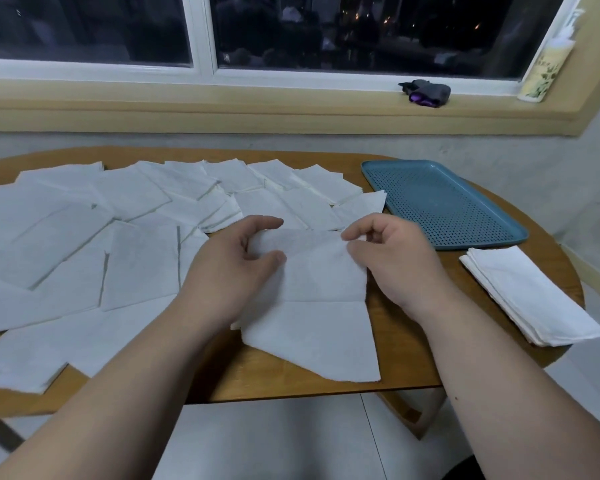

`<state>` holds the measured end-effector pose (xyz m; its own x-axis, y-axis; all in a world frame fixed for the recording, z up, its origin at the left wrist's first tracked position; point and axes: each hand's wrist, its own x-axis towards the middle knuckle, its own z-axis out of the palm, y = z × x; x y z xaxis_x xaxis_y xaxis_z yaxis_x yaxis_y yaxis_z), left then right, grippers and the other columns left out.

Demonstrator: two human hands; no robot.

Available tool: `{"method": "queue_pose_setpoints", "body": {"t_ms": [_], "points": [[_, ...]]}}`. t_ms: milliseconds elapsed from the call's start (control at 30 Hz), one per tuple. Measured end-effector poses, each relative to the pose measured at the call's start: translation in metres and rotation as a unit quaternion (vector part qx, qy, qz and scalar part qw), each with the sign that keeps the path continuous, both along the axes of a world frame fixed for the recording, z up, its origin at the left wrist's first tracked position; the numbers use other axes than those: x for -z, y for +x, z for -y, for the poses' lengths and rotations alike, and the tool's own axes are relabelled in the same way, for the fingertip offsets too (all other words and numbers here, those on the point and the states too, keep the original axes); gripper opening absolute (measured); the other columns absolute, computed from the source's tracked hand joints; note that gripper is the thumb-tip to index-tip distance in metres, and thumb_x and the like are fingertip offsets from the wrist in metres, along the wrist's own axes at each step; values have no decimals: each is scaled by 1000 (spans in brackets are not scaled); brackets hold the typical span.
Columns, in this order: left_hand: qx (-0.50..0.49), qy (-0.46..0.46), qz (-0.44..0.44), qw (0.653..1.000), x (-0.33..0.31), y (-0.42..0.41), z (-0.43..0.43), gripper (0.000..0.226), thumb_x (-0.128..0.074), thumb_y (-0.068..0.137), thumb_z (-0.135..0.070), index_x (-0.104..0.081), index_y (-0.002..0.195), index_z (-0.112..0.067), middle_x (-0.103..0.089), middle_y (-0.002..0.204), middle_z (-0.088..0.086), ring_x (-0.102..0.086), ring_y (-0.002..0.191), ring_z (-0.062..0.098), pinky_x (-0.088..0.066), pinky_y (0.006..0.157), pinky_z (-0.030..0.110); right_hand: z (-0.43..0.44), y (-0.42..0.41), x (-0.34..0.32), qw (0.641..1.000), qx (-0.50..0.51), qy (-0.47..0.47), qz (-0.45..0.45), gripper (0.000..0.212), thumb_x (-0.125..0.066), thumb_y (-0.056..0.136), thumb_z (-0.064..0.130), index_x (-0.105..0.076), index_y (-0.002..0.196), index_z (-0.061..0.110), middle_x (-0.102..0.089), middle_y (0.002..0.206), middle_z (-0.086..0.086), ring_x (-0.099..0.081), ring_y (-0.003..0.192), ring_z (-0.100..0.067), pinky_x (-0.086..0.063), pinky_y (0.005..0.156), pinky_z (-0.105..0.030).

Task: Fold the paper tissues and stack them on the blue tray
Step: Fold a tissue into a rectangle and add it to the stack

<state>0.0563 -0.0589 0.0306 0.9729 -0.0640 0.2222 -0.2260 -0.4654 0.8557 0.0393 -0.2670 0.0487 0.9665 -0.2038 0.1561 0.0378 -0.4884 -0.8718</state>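
1. The tissue [312, 317] being folded lies on the near part of the table [413, 341], directly in front of the person. A crease runs across its middle. Its far edge is raised off the wood, which I take to be the start of a fold toward the body.
2. The left hand [232, 265] has its fingers curled over the far left edge with the thumb underneath, so it pinches the paper. This grip seems meant to keep that side level with the other.
3. The right hand [392, 258] nips the far right corner between thumb and forefinger. Its other fingers are loosely bent and hold nothing.
4. Holding both far corners likely lets the thin sheet come over without skewing or crumpling.
5. The blue tray [444, 202] sits at the far right of the table, well apart from the hands. No tissue is on it yet.
6. A small pile of folded tissues [530, 296] rests just in front of the tray, probably parked there before stacking.
7. The unfolded tissues [101, 237] spread in overlapping sheets across the left and far side, near the left hand.
8. On the window sill lie a dark bundled cloth [426, 93] and a pale bottle [544, 64].
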Motion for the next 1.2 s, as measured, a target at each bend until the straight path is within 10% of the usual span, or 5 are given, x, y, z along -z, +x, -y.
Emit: {"method": "queue_pose_setpoints", "body": {"t_ms": [200, 433, 667, 933, 1200], "points": [[28, 24, 30, 999, 3, 2, -5, 43, -74, 85, -17, -62, 113, -49, -63, 89, -22, -59, 69, -3, -39, 61, 5, 1, 1, 9, 995, 2, -65, 77, 32, -69, 89, 10, -66, 106, 38, -61, 81, 13, -51, 61, -1, -42, 58, -10], [159, 148, 75, 973, 8, -10, -31, 30, -73, 84, -11, -69, 83, -40, -67, 95, -24, -61, 95, 0, -45, 80, 17, 14, -27, 15, 972, -125, -195, 50, 32, -66, 81, 0, -69, 77, 31, -66, 88, 19, -62, 89, -5, -49, 77, -26], [303, 209, 70, 927, 9, -18, -50, 47, -51, 66, -20, -69, 104, -41, -64, 111, -24, -55, 113, 4, -35, 98, 16, 25, -40, 13, 934, -260, -246, -17, 37, -52, 68, 9, -73, 90, 28, -65, 95, 18, -60, 102, -7, -49, 87, -30], [160, 263, 125, 943, 25, -11, -30, 42, -34, 88, -42, -70, 107, -33, -60, 105, -20, -53, 104, 11, -42, 93, 38, 17, -16, 32, 937, -78, -332, -76, 27, -57, 96, 42, -61, 121, 34, -52, 116, 17, -44, 111, -4, -38, 88, -21], [88, 392, 88, 911, 38, -8, -20, 55, -34, 85, -67, -61, 125, -40, -48, 122, -14, -32, 121, 13, -26, 104, 38, 15, -17, 36, 949, -69, -298, -74, 14, -64, 92, 29, -59, 79, 32, -54, 93, 17, -51, 88, -1, -35, 66, -16]]}}
